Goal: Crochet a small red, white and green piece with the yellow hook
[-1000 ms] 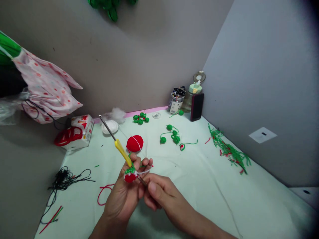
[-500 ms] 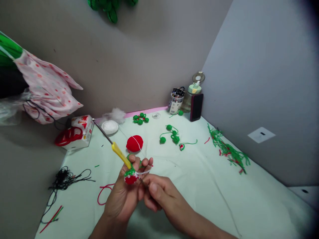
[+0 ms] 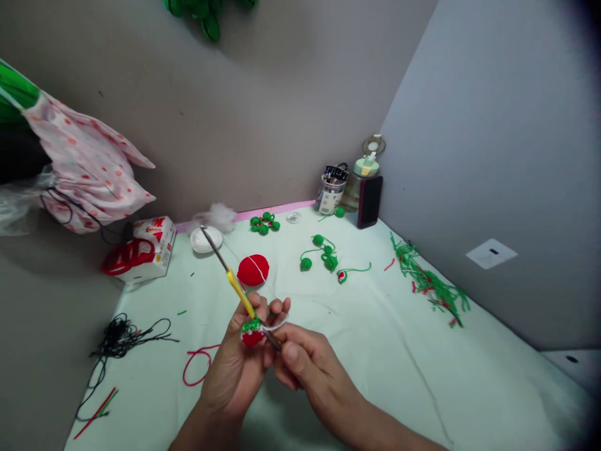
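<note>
In the head view, the yellow-handled hook (image 3: 241, 293) is slanting, its long axis running from 11 o'clock toward 5 and its bare metal tip pointing to 11, overlapping the white bowl (image 3: 201, 245) behind it. Its lower end is disappearing at the crocheted piece (image 3: 252, 338), which is sitting at the left hand's fingertips, directly at 6 o'clock from the red yarn ball (image 3: 253, 270). The piece is turning its green edge toward 12 and its red face toward 6.

It is looking small and rounded, with pale flecks showing between the green and the red. White yarn (image 3: 278, 324) is curving out from its 3 o'clock side. The hook is showing a slim silver shaft above a smooth yellow grip.

The left hand (image 3: 237, 369) is curling narrowly, holding the piece. The right hand (image 3: 307, 363), at 4 o'clock from it, is pinching a dark metal length (image 3: 273, 340) between thumb and fingers; whether this is belonging to the same hook, I cannot tell.
</note>
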Tool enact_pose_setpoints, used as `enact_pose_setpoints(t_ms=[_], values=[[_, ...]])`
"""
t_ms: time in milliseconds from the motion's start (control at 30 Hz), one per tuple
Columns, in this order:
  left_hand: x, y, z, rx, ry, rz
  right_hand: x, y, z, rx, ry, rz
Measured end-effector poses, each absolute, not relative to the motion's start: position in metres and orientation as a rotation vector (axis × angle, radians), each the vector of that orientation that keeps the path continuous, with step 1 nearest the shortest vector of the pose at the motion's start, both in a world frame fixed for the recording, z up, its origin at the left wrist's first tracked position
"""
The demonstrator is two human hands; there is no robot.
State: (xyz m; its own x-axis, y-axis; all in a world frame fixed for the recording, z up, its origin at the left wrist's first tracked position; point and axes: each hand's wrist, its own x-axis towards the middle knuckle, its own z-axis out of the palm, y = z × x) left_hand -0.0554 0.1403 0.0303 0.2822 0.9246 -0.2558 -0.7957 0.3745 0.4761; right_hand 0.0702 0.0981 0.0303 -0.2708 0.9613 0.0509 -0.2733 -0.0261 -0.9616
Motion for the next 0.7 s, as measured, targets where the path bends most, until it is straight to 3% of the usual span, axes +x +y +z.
enact_pose_setpoints(t_ms=[367, 467, 600, 700], values=[[-0.063, 0.148, 0.042, 0.367, 0.643, 1.21, 0.088, 0.09, 0.037, -0.857, -1.225, 1.556], [-0.073, 0.154, 0.046, 0.557, 0.777, 1.196, 0.102, 0.082, 0.039, -1.063, -1.466, 1.546], [-0.081, 0.154, 0.047, 0.899, 0.929, 1.211, 0.117, 0.081, 0.033, -1.356, -1.799, 1.269], [-0.078, 0.147, 0.052, 1.133, 0.986, 1.185, 0.121, 0.088, 0.029, -1.313, -1.486, 1.203]])
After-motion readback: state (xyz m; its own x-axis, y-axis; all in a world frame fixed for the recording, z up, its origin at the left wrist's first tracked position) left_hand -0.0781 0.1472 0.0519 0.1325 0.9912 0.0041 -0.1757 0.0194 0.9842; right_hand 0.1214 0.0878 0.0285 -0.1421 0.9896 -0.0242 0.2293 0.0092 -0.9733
